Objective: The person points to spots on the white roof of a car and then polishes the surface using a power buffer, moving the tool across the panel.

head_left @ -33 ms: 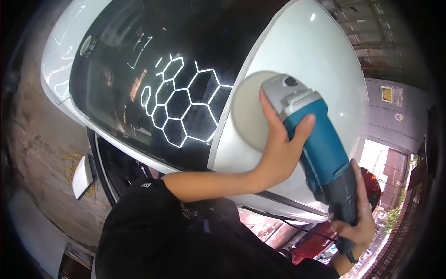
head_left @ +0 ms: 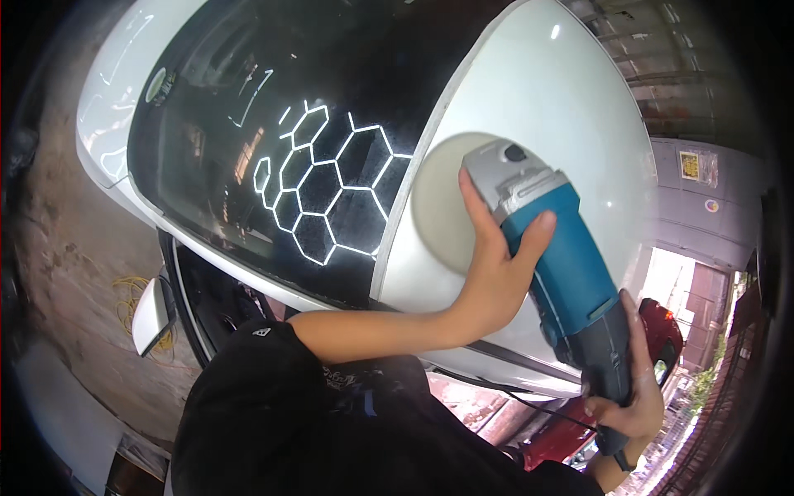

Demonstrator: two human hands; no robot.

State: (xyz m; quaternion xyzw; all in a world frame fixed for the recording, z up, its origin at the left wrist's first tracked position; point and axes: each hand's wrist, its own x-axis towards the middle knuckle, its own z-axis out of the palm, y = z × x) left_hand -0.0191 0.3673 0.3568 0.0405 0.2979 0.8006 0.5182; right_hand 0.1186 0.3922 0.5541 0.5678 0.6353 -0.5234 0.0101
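My left hand (head_left: 496, 256) grips the front of a teal polisher (head_left: 562, 248) by its grey metal head, fingers and thumb round it. My right hand (head_left: 633, 405) holds the dark rear handle (head_left: 604, 360), from which a black cord trails. The round cream pad (head_left: 438, 198) lies on the white car roof (head_left: 562, 99), beside the edge of the dark windscreen (head_left: 215, 140), which reflects glowing hexagon lights. The tool's body hides part of the pad.
A white side mirror (head_left: 147, 314) juts out at the left, with a coiled yellow cable (head_left: 128, 293) on the floor (head_left: 83, 331) beyond it. A red vehicle (head_left: 662, 326) stands at the right, near a grey wall (head_left: 703, 215) and a bright opening.
The polisher and both my hands have shifted slightly down and left in the picture, with the pad still on the roof.
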